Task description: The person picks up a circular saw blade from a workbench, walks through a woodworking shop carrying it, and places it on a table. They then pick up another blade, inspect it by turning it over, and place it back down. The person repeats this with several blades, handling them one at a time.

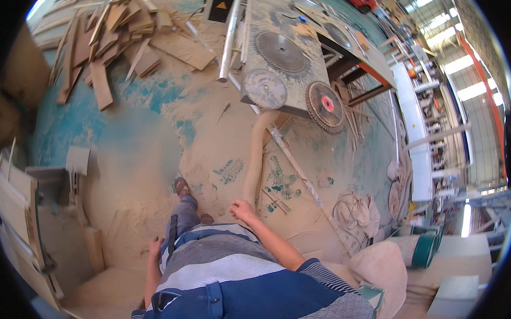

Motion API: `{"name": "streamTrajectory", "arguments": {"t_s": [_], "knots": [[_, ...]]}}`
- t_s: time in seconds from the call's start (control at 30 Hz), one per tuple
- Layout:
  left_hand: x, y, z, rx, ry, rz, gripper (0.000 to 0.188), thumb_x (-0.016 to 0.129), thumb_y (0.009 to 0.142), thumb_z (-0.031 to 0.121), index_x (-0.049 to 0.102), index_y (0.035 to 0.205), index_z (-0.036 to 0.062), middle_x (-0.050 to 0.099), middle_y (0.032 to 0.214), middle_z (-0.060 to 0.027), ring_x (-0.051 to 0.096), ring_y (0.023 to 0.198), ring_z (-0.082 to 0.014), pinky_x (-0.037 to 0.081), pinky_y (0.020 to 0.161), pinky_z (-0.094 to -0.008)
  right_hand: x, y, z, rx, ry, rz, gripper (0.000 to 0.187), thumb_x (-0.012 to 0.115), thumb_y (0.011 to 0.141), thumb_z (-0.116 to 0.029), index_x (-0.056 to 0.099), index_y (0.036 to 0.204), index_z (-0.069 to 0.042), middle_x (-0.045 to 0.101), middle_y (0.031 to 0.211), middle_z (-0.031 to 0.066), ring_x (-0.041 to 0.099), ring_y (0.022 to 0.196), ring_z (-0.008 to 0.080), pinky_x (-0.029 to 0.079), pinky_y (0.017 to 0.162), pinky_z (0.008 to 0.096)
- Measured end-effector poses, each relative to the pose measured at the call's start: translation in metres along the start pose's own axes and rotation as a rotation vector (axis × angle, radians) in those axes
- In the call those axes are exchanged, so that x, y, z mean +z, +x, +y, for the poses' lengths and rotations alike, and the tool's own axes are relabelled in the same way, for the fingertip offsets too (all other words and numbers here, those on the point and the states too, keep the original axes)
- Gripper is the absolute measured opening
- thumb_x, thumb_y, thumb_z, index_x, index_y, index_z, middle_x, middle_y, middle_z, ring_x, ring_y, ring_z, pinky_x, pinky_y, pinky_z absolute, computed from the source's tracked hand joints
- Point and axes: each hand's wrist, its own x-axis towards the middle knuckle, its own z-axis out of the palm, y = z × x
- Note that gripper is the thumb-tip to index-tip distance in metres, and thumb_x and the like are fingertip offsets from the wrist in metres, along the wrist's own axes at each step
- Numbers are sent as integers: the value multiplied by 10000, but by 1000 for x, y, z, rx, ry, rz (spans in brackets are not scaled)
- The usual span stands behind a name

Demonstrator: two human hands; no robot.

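Observation:
My left hand [155, 245] hangs low beside my trouser leg, apart from anything around it; its fingers are mostly turned out of sight. In front of my waist is my right hand [243, 210], its fingers curled in with nothing visible in them. A ribbed beige hose [256, 154] runs down the floor just beyond the right hand and passes partly behind it. Ahead, the dusty saw table [242, 33] carries a large circular saw blade [281, 52] and a smaller blade [265, 88] at its near corner. Another saw blade with a red centre [324, 107] leans against its edge.
Scrap boards [110, 41] lie heaped at the far left. A long pole [297, 169] slants across the sawdust-covered floor on the right, near a crumpled cloth bag [356, 213]. Wooden panels [15, 207] stand close on my left. A green-ended drum [425, 249] is at right.

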Motion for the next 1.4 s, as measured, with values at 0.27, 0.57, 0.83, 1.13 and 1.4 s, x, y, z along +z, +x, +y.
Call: {"name": "streamTrajectory", "arguments": {"t_s": [0.27, 0.57, 0.83, 1.13, 1.4], "knots": [[-25, 132, 139, 113, 446, -205, 293, 680, 852, 222, 621, 907, -59, 639, 786, -118, 615, 775, -215, 493, 684, -410, -61, 15, -83, -84, 257, 349, 255, 636, 933, -162, 681, 1119, 6, 705, 891, 68, 659, 748, 125, 538, 628, 275], [25, 184, 418, 484, 418, -215, 217, 638, 888, 162, 597, 968, -35, 623, 874, -78, 573, 842, -192, 473, 752, -367, -134, 26, -134, -164, 773, 628, 173, 644, 964, -116, 682, 1090, -5, 698, 887, 58, 643, 731, 130, 533, 629, 271], [138, 71, 572, 383, 162, -524, 322, 651, 937, 150, 616, 1193, -41, 649, 1051, -77, 607, 932, -152, 481, 818, -305, -303, 54, -147, -309, 800, 993, 206, 654, 932, -108, 687, 1088, 22, 691, 866, 54, 622, 686, 105, 497, 587, 247], [343, -39, 736, 230, 125, -949, 446, 644, 975, 154, 544, 1361, -46, 662, 1260, -145, 642, 1110, -192, 504, 951, -341, -530, 152, -141, -123, 137, 1170, 500, 730, 847, -238, 649, 1249, 48, 720, 1026, 204, 684, 965, 315, 525, 894, 395], [533, -10, 761, 457, 279, -726, 494, 695, 907, 226, 545, 1276, -66, 661, 1158, -185, 637, 1077, -230, 505, 937, -350, -561, 173, -160, -16, -193, 1135, 467, 743, 837, -238, 667, 1225, 11, 641, 1196, 247, 624, 1103, 409, 508, 957, 467]]}}
